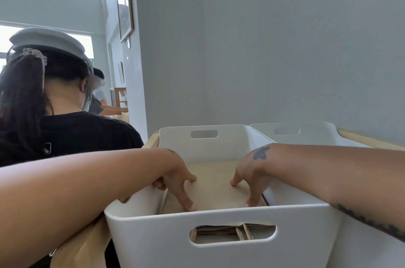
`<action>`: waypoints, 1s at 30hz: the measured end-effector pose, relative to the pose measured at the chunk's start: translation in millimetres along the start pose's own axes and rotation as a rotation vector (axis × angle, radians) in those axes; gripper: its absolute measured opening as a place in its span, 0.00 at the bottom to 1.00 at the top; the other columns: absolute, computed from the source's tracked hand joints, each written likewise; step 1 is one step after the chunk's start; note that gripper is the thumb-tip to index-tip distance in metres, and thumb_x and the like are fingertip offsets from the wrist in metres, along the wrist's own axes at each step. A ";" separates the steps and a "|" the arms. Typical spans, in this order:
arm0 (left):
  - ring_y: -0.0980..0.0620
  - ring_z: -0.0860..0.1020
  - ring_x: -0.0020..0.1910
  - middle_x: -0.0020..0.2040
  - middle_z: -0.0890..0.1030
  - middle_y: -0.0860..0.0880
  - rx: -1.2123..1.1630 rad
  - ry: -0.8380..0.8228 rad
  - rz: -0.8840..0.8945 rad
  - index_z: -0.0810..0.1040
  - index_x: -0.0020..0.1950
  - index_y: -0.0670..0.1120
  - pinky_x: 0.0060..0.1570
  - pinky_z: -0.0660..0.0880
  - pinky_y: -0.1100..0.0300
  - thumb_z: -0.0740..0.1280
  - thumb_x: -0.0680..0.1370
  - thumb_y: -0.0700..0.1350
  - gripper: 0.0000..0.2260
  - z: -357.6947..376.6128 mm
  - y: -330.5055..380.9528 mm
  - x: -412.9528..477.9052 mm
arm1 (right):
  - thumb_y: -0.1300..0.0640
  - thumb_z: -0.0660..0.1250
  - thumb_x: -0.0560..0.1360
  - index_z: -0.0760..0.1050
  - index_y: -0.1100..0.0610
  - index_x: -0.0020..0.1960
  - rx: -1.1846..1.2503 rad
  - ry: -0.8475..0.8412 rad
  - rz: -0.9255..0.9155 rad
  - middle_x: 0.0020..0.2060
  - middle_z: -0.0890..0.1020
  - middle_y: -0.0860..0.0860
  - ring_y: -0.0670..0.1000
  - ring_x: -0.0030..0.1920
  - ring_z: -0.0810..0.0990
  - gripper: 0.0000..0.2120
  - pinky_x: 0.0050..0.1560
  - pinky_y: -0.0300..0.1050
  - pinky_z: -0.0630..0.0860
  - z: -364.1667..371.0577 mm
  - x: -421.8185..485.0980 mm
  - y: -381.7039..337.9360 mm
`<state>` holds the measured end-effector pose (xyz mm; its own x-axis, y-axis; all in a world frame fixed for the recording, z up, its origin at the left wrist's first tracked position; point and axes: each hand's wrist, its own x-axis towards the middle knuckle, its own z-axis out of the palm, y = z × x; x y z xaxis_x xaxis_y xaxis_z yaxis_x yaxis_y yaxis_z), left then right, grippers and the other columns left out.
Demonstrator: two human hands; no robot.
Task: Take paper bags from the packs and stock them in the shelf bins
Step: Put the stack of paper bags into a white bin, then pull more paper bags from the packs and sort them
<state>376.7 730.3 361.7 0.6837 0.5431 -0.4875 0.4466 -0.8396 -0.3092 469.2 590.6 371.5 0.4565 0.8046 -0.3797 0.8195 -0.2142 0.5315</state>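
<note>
A white plastic bin [219, 235] with handle cut-outs stands in front of me on a wooden shelf [151, 140]. Inside it lies a flat stack of brown paper bags [215, 186]; twisted paper handles show through the front cut-out. Both my hands reach down into the bin. My left hand [177, 182] presses its straight fingers on the left side of the top bag. My right hand [252, 178] presses its fingertips on the right side of that bag. Neither hand curls round anything.
A second white bin [306, 134] stands to the right behind the first one. A grey wall rises close behind the shelf. Another person in a black shirt and white cap [54, 114] stands close on my left. Brown paper [87, 245] hangs under my left arm.
</note>
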 end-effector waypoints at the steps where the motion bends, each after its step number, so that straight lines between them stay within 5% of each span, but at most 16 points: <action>1: 0.50 0.67 0.31 0.46 0.76 0.43 -0.003 -0.003 0.006 0.43 0.75 0.60 0.42 0.70 0.60 0.65 0.67 0.69 0.45 0.3 -2.9 3.7 | 0.41 0.63 0.73 0.55 0.49 0.75 0.033 0.016 0.005 0.71 0.66 0.52 0.55 0.70 0.65 0.34 0.65 0.46 0.64 -0.9 0.6 1.5; 3: 0.48 0.72 0.38 0.50 0.76 0.46 -0.076 0.037 0.030 0.44 0.75 0.60 0.48 0.75 0.59 0.67 0.66 0.69 0.47 -0.6 -7.5 5.7 | 0.42 0.66 0.72 0.58 0.50 0.74 0.143 0.078 0.012 0.70 0.68 0.52 0.54 0.69 0.66 0.35 0.64 0.44 0.65 -4.0 -0.5 6.3; 6: 0.45 0.77 0.49 0.57 0.74 0.45 -0.308 0.253 0.114 0.48 0.76 0.58 0.41 0.78 0.58 0.71 0.69 0.59 0.43 -7.7 -13.2 -8.9 | 0.42 0.69 0.70 0.64 0.50 0.71 0.268 0.236 0.037 0.66 0.72 0.52 0.53 0.67 0.70 0.33 0.63 0.44 0.66 -10.0 -12.1 16.3; 8: 0.42 0.73 0.61 0.68 0.69 0.44 -0.251 0.460 0.148 0.54 0.76 0.54 0.55 0.75 0.51 0.70 0.71 0.56 0.38 -17.3 -16.8 -25.7 | 0.43 0.69 0.70 0.67 0.50 0.69 0.312 0.336 0.055 0.65 0.73 0.52 0.53 0.65 0.71 0.30 0.62 0.44 0.67 -14.5 -28.3 24.7; 10: 0.44 0.68 0.68 0.70 0.68 0.43 -0.150 0.568 0.152 0.61 0.74 0.49 0.65 0.64 0.56 0.69 0.73 0.54 0.32 -29.1 -20.8 -50.2 | 0.45 0.69 0.71 0.69 0.50 0.68 0.390 0.420 0.069 0.63 0.74 0.52 0.53 0.64 0.72 0.27 0.61 0.43 0.67 -18.0 -52.6 33.5; 13: 0.46 0.70 0.65 0.67 0.72 0.43 -0.123 0.666 0.144 0.67 0.71 0.46 0.59 0.64 0.62 0.64 0.77 0.51 0.23 -51.8 -24.1 -97.3 | 0.47 0.69 0.71 0.72 0.51 0.65 0.611 0.535 0.093 0.60 0.77 0.53 0.53 0.60 0.75 0.23 0.59 0.42 0.68 -11.5 -95.9 52.7; 19: 0.43 0.74 0.60 0.61 0.78 0.42 -0.193 0.887 0.237 0.72 0.67 0.43 0.61 0.66 0.56 0.61 0.79 0.50 0.18 -80.4 32.2 -152.5 | 0.48 0.70 0.70 0.75 0.49 0.60 0.960 0.696 0.235 0.54 0.74 0.51 0.51 0.57 0.73 0.19 0.54 0.42 0.66 63.7 -194.5 89.4; 30: 0.44 0.71 0.65 0.66 0.74 0.43 -0.140 0.826 0.702 0.67 0.70 0.46 0.65 0.64 0.54 0.59 0.79 0.53 0.21 -86.9 334.0 -181.1 | 0.45 0.68 0.71 0.73 0.47 0.63 0.925 0.447 0.662 0.61 0.72 0.51 0.49 0.61 0.72 0.21 0.59 0.41 0.66 266.3 -411.8 103.8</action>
<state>452.2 352.1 417.7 0.9648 -0.1759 0.1956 -0.1683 -0.9842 -0.0548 458.5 89.5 381.4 0.8690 0.4714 0.1507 0.4947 -0.8210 -0.2849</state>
